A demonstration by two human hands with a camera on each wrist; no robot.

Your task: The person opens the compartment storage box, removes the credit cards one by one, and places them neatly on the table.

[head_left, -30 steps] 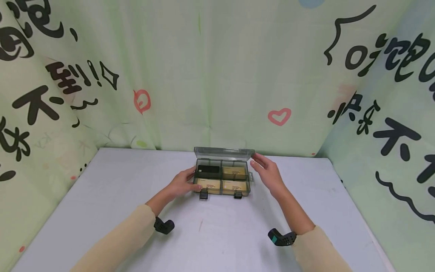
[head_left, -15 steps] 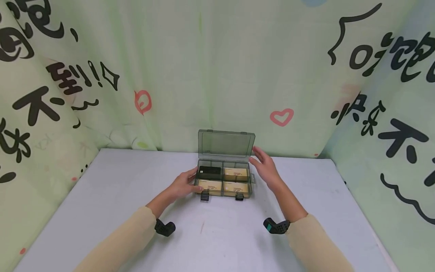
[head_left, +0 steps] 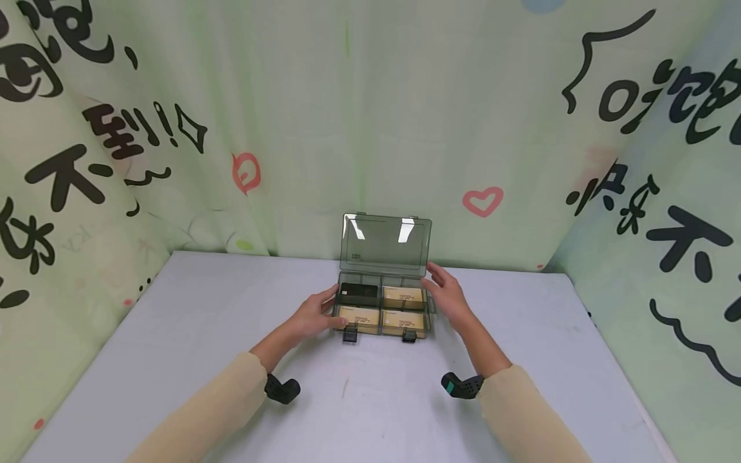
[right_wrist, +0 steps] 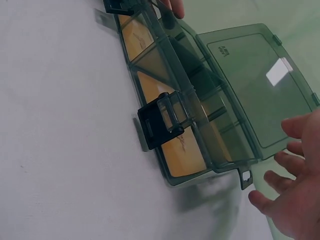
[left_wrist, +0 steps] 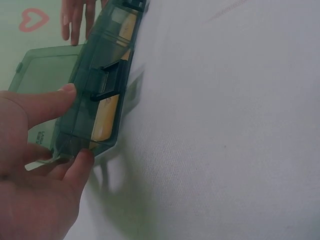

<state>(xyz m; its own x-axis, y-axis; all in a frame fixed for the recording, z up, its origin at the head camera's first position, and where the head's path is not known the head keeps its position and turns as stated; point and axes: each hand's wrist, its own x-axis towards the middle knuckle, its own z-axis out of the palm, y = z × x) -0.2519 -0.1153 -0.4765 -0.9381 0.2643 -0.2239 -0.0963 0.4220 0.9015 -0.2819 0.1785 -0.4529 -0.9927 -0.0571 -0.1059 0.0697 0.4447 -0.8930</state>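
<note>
A plastic box (head_left: 382, 310) sits mid-table (head_left: 173, 360) with its lid (head_left: 385, 243) standing upright. The left hand (head_left: 315, 313) pinches the box's left end between thumb and fingers. The right hand (head_left: 447, 297), fingers straight and relaxed, hovers just beside the box's right end.

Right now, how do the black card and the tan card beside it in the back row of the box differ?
The black card is dark and plain, in the back left compartment; the tan card is yellowish with faint print, back right. The left hand is nearer the black card. Both lie flat.
</note>
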